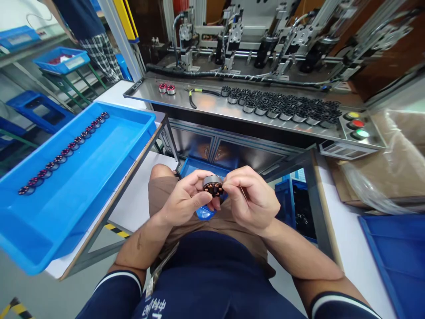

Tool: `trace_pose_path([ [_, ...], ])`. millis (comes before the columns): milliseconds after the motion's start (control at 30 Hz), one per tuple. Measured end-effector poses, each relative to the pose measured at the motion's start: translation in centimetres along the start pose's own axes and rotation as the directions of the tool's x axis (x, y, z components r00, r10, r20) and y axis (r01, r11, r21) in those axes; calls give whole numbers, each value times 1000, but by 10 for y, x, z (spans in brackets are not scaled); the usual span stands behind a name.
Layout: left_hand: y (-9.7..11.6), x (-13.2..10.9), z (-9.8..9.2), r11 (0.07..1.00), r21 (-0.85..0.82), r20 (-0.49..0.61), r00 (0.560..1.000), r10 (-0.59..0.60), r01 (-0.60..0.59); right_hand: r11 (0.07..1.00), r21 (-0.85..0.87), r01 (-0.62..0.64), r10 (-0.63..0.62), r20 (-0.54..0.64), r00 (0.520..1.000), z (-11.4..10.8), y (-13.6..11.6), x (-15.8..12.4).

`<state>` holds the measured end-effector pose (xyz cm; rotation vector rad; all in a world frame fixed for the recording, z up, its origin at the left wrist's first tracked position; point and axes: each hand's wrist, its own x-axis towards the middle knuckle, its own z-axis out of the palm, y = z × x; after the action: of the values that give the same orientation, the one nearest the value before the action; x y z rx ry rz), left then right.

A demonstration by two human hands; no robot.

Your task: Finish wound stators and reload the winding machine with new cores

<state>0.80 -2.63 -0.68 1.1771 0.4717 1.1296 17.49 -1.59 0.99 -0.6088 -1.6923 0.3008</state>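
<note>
Over my lap, both hands meet on one small round motor part (213,185), silver outside with a dark toothed core and copper windings. My left hand (186,199) curls around its left and lower side, thumb near the face. My right hand (250,197) pinches it from the right with bent fingers. A row of similar wound parts (63,155) lies along the far side of a big blue tray (99,177) to my left. Many grey round housings (285,108) sit on the steel shelf (206,104) ahead.
Two red-topped parts (167,88) and pliers (195,94) lie on the shelf; yellow, red and green buttons (357,124) at its right end. Assembly machinery stands behind. Another person (89,31) stands far left by blue bins. Bagged cardboard boxes (392,164) sit right, a blue crate (398,257) beyond.
</note>
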Motion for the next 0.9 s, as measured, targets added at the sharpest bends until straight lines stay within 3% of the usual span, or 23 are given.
trace_pose_path([
  [167, -4, 3, -2, 998, -59, 25, 1000, -10, 12, 997, -50, -55, 54, -11, 998, -2, -2, 0],
  [267, -3, 3, -4, 995, -82, 30, 997, 66, -63, 994, -32, -108, 106, -44, 993, -1, -3, 2],
  [433, 3, 3, -3, 980, -19, -51, 979, 195, -197, 979, 23, -204, 205, -34, 978, 0, -6, 6],
  [567, 4, 5, 0, 967, 11, -157, 955, 251, -253, 992, 27, -121, 121, -1, 993, -2, -7, 8],
  [633, 4, 5, 0, 984, -4, -149, 974, 174, -176, 999, 9, -33, 33, 27, 999, -5, -7, 8],
  [700, 5, 4, -1, 999, -51, -2, 1000, 0, 0, 999, -18, 33, -31, 66, 997, -9, -7, 8],
  [767, 6, 2, -1, 984, -89, 161, 977, -139, 154, 997, -38, 62, -58, 109, 992, -12, -7, 8],
  [833, 5, 0, 1, 977, -126, 197, 969, -148, 175, 996, -55, 64, -57, 118, 991, -14, -7, 8],
  [900, 3, -1, 5, 986, -130, 124, 988, -88, 104, 997, -69, 37, -32, 77, 997, -12, -9, 6],
])
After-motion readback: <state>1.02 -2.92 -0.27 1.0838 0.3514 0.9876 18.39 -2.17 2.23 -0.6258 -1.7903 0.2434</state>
